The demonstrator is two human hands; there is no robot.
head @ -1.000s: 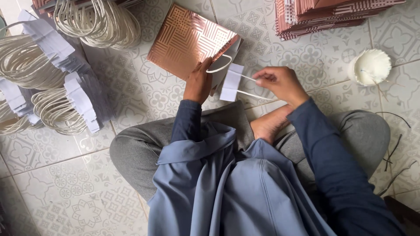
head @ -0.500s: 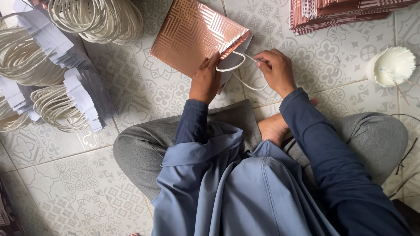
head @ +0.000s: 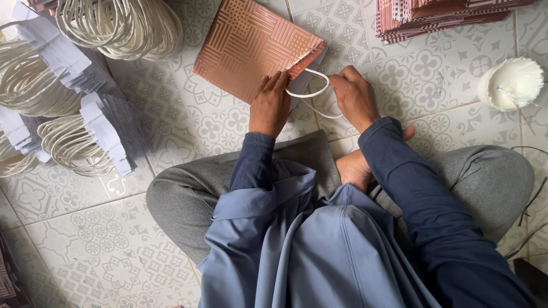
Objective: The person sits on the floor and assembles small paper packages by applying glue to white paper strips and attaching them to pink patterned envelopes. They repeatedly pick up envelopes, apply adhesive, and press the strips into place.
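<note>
A copper-coloured paper bag point(head: 251, 43) with a line pattern lies flat on the tiled floor in front of my crossed legs. My left hand point(head: 271, 102) presses down on its open edge, fingers spread flat. My right hand point(head: 353, 94) grips the white cord handle point(head: 311, 94) at the bag's mouth, where its paper tab is now tucked inside the bag. The cord loops out between both hands.
Bundles of white cord handles with white paper tabs point(head: 85, 108) lie at the left and top left point(head: 123, 25). A stack of flat copper bags point(head: 445, 14) sits at the top right. A white tub point(head: 510, 82) stands at the right.
My right hand carried the cord handle and its white tab from beside the bag into the bag's open mouth. My left hand shifted onto the bag's edge.
</note>
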